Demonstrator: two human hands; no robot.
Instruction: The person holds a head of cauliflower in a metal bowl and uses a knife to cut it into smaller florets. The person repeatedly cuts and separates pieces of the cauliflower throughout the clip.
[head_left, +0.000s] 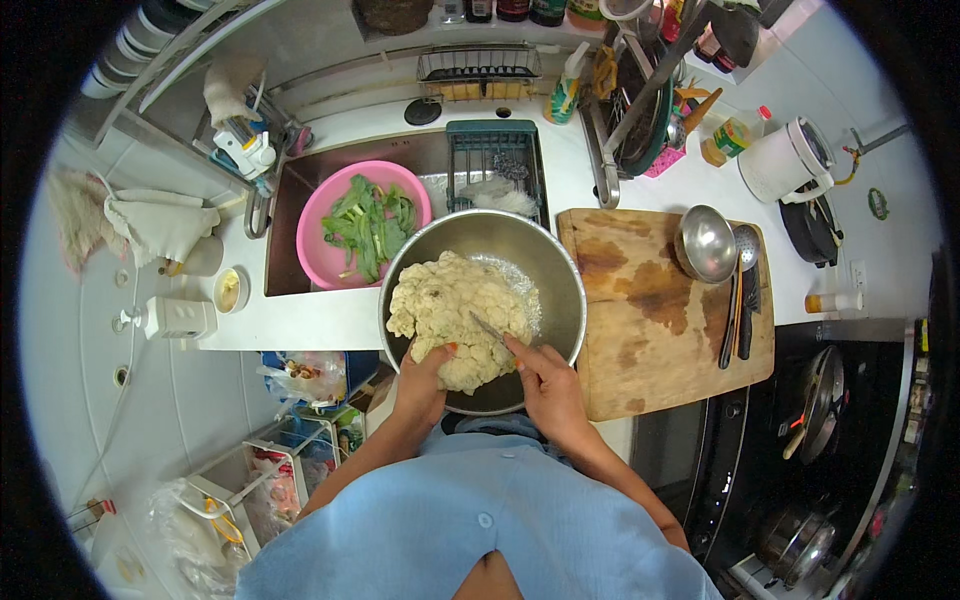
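A large cauliflower head (450, 300) rests in a wide steel basin (564, 300), filling its left and middle. My left hand (422, 381) grips the cauliflower's near edge, thumb on top of the florets. In my right hand (547, 382) is a small knife (487, 327), its blade pointing away and to the left across the florets. Whether the tip has entered the cauliflower I cannot tell. Small pale bits (534, 304) lie in the basin right of the head. The fingers under the cauliflower are hidden.
Left of the basin, a pink tub (309, 240) with green leaves (371, 225) sits in the sink (281, 262). A wooden cutting board (622, 360) at right bears a steel bowl (706, 244), a skimmer (747, 244) and dark-handled utensils. Beyond it stands a white kettle (780, 161).
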